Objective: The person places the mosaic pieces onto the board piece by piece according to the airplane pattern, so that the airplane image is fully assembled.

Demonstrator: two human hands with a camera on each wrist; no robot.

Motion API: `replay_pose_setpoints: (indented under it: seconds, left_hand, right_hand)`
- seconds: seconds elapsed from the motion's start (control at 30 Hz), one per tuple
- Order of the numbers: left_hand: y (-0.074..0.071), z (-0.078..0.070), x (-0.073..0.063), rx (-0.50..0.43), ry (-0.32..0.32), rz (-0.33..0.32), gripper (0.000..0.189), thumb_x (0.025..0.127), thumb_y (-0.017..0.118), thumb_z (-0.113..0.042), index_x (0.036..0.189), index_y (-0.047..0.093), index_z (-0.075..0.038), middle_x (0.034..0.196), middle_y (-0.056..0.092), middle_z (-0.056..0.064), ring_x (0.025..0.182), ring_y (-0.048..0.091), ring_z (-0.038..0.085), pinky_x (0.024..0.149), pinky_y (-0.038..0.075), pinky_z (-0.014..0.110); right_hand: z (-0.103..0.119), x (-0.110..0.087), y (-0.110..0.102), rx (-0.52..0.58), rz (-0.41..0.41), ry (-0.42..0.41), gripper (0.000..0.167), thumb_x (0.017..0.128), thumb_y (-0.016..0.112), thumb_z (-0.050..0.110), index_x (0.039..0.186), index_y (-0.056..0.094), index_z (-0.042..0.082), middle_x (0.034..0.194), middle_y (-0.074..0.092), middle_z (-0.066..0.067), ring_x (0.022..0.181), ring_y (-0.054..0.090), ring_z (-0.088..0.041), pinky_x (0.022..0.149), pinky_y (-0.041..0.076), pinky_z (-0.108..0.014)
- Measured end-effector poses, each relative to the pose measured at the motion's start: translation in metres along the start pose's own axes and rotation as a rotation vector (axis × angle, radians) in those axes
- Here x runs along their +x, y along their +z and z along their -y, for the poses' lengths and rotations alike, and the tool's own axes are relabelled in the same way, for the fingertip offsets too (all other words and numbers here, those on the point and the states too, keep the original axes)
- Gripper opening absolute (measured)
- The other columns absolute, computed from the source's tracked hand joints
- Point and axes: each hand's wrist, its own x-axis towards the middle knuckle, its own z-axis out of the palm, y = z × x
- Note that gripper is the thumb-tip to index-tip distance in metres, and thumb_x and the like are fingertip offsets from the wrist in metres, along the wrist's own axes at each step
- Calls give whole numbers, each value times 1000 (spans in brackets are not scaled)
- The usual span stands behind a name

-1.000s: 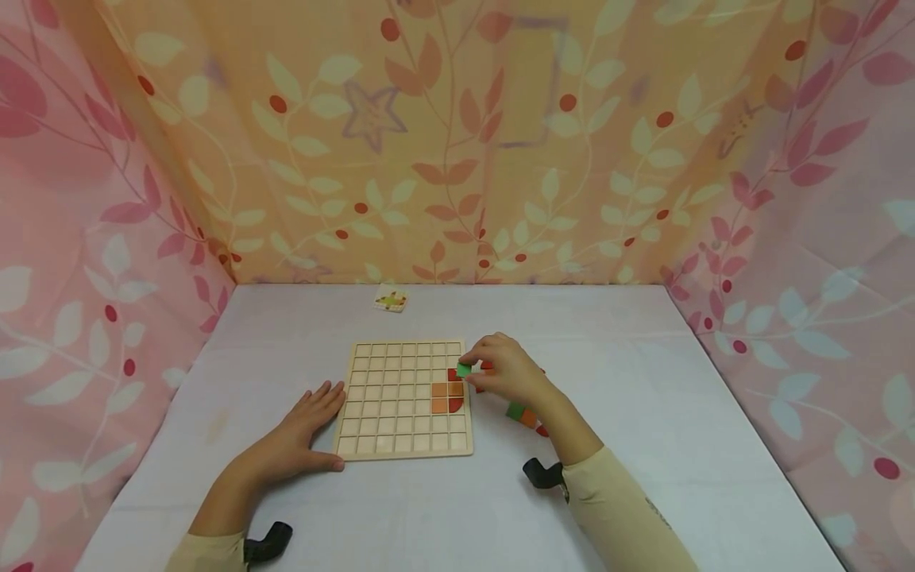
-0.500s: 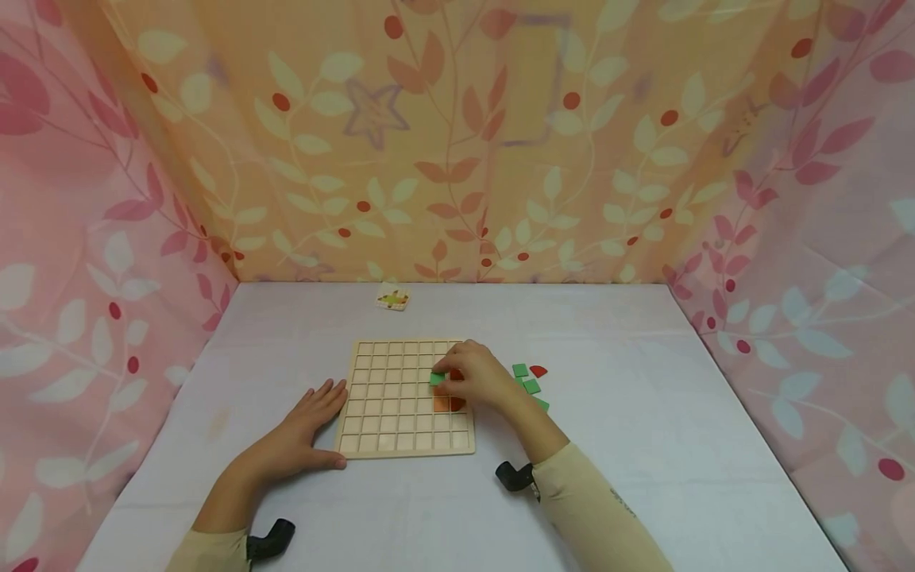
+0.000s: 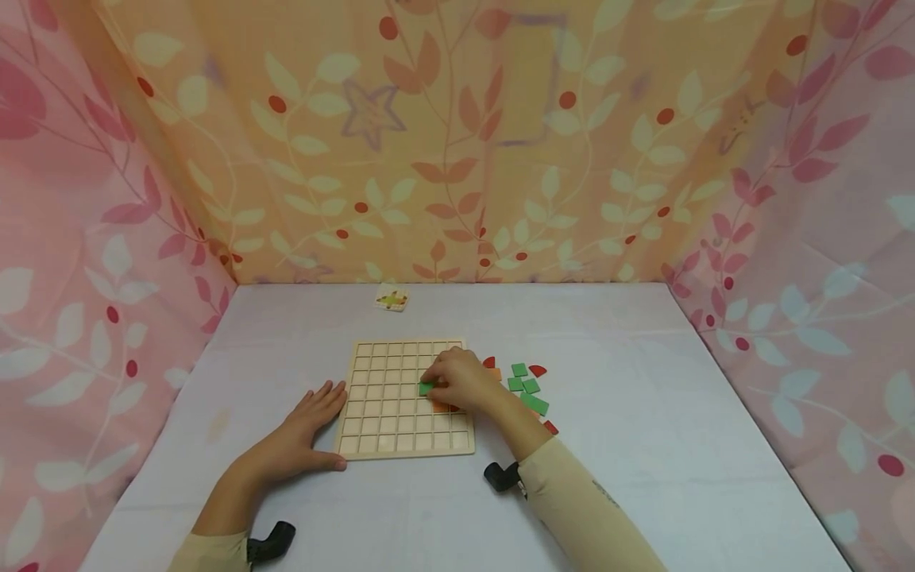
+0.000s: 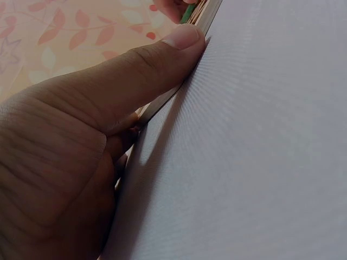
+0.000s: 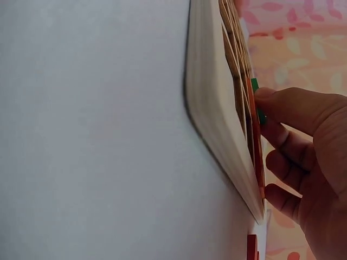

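Observation:
A wooden grid board [image 3: 386, 397] with square cells lies on the white table. Over its right part, my right hand [image 3: 465, 380] pinches a small green square tile [image 3: 425, 388] between thumb and fingers. The right wrist view shows that green tile [image 5: 257, 97] at the board's surface, under the thumb tip. An orange tile [image 3: 441, 406] sits in the grid just below the hand, which hides other tiles there. My left hand [image 3: 300, 429] rests with fingers spread along the board's left edge. In the left wrist view the thumb [image 4: 146, 65] lies against that edge.
Right of the board lie several loose tiles: green squares [image 3: 519, 370], a green piece [image 3: 534, 403], red quarter-round pieces [image 3: 538, 371] and an orange one partly hidden by the right arm. A small picture card [image 3: 391, 299] lies near the back edge.
My right hand has moved left with the green tile, from the board's right edge to cells further in. The left hand has stayed in place at the board's left edge.

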Motion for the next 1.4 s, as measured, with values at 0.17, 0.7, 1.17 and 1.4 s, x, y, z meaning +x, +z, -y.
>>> replay_pose_setpoints:
  seconds: [0.17,0.7,1.17,1.4]
  left_hand:
    - [0,-1,0,3,-16,11,125,68,85,-65,162,26,-7,172,17,6,159,6,35,125,-11,23]
    - [-1,0,1,-6,-8,17,124,69,85,-64,162,27,-6,172,17,8,159,6,37,129,-7,36]
    - [0,-2,-1,-20,-14,0,123,69,86,-62,161,28,-5,171,19,8,159,7,37,127,-10,26]
    - [0,-1,0,-19,-25,20,124,69,85,-63,162,26,-5,172,17,8,159,4,35,129,-7,38]
  right_hand:
    - [3,3,-2,-13,28,4,23,90,76,31,112,80,25,104,69,11,101,54,-12,95,45,-36]
    - [10,8,-7,-1,67,15,28,89,79,29,116,80,25,112,70,10,101,54,-12,89,44,-35]
    - [5,-3,-20,4,-12,-43,28,94,71,28,120,78,21,118,70,6,113,58,-18,99,48,-42]
    - [-1,-33,-62,54,-108,-52,26,94,74,25,119,77,18,116,71,6,115,59,-20,104,46,-46]
